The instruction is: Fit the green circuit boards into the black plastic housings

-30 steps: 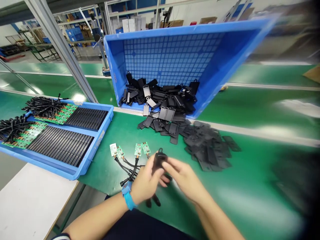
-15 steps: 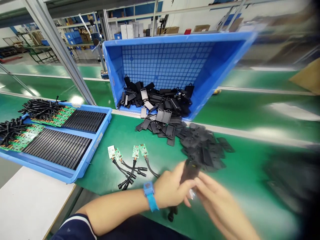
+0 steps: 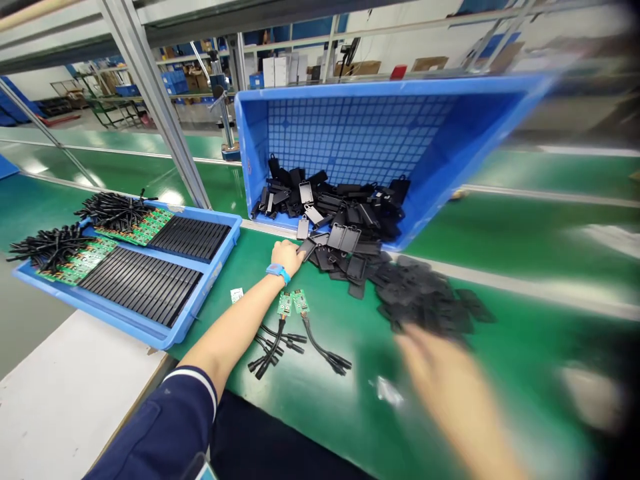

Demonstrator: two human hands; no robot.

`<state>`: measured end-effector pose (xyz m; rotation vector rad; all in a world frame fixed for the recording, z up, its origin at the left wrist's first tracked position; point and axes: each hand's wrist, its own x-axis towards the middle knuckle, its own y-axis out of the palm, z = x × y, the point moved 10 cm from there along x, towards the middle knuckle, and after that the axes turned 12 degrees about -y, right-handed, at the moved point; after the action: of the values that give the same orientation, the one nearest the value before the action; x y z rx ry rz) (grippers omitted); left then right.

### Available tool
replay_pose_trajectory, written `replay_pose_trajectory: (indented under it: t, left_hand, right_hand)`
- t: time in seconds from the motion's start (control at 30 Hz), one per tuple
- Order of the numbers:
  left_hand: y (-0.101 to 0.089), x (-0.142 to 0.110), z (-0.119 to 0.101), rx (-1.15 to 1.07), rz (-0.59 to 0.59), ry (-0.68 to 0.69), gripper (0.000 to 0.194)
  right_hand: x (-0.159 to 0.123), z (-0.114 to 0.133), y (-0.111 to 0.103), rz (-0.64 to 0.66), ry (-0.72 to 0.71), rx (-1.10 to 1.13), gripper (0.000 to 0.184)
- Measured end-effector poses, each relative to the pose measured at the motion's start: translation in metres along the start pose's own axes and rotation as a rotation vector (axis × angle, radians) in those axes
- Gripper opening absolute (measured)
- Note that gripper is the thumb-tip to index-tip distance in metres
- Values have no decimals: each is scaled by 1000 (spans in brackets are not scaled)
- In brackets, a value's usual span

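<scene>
My left hand [image 3: 287, 256], with a blue wrist strap, reaches out to the near edge of a heap of black plastic cases [image 3: 344, 238]. Its fingers are closed on the end of one case [image 3: 307, 249]. On the right, my right hand [image 3: 435, 363] is smeared by motion, its fingertips at a pile of flat black covers [image 3: 425, 293]. Whether it holds a cover cannot be made out. Between my arms lie small green circuit boards [image 3: 301, 301] with black cable tails, one board partly behind my left forearm.
A large blue crate [image 3: 350, 133] lies tipped toward me, black cases spilling from it. To the left, a blue tray [image 3: 200, 293] holds rows of black cases and boards with cables. A small clear plastic piece [image 3: 389, 392] rests on the green table [image 3: 330, 407]. A metal post [image 3: 160, 113] rises behind the tray.
My hands have parted from the dark piece they held together in front of me. The left went forward and left to the cases; the right moved toward the flat covers. The view shifted slightly.
</scene>
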<state>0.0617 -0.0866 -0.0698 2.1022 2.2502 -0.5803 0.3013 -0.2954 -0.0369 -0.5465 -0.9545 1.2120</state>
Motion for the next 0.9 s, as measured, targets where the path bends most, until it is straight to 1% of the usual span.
replay_pose_trajectory:
  t: [0.03, 0.07, 0.1, 0.13, 0.17, 0.2, 0.23, 0.3, 0.37, 0.4, 0.47, 0.53, 0.57, 0.63, 0.77, 0.9]
  left_hand:
    - [-4, 4, 3, -38, -6, -22, 16]
    - [-8, 5, 6, -84, -10, -45, 17]
    - [-13, 4, 9, -137, -13, -69, 19]
    - [-18, 0, 13, -197, -12, -91, 21]
    - [-23, -7, 17, -263, -3, -112, 21]
    - [-28, -15, 21, -334, 17, -133, 20]
    - [-33, -25, 27, -406, 46, -154, 18]
    - [-38, -49, 39, -545, 128, -199, 17]
    - [-38, -76, 53, -660, 215, -255, 17]
    - [-35, -90, 59, -704, 251, -281, 18]
    - [-21, -114, 65, -811, 344, -327, 23]
    - [-2, -134, 61, -957, 478, -350, 29]
    - [7, -142, 57, -1029, 542, -356, 31]
    - [20, -155, 49, -1122, 633, -369, 34]
    - [31, -169, 44, -1099, 671, -397, 39]
    - [28, -170, 43, -1092, 620, -369, 34]
  right_hand:
    - [6, 34, 34, 125, -128, -7, 26]
    - [9, 62, 67, 243, -210, -19, 23]
    - [12, 79, 88, 258, -221, -25, 21]
    - [16, 91, 104, 255, -217, -30, 19]
    - [19, 97, 115, 247, -202, -27, 17]
    - [22, 97, 120, 226, -177, -17, 16]
    - [24, 94, 122, 213, -152, -1, 15]
    - [25, 81, 115, 199, -95, 53, 13]
    - [23, 69, 101, 199, -45, 135, 14]
    - [21, 65, 96, 205, -10, 234, 16]
    - [13, 62, 91, 235, 92, 521, 23]
    - [3, 68, 95, 269, 208, 783, 30]
    - [-1, 72, 97, 283, 246, 856, 33]
    - [-7, 79, 101, 302, 262, 885, 34]
    - [-11, 82, 105, 292, 237, 875, 30]
    - [-13, 78, 103, 288, 226, 842, 28]
